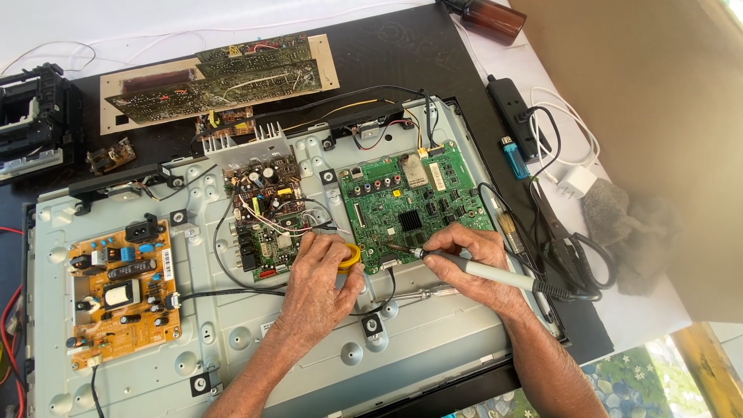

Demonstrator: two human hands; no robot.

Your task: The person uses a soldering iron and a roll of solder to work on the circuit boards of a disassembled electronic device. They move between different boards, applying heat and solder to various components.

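Right hand [464, 259] grips the grey soldering iron [484, 272] like a pen, its long axis running right to left, tip touching the green board [418, 197] at its lower edge. Left hand [317, 282], just beside it on the left, is curled over a small yellow tin [350, 255] on the metal chassis [433, 340].

Mostly hidden under the left hand [319, 280]: yellow solder reel [350, 256]. Cut off at the left edge: black casing [31, 116], red wires [9, 325]. Too small to tell: iron tip's contact on green board [414, 203].
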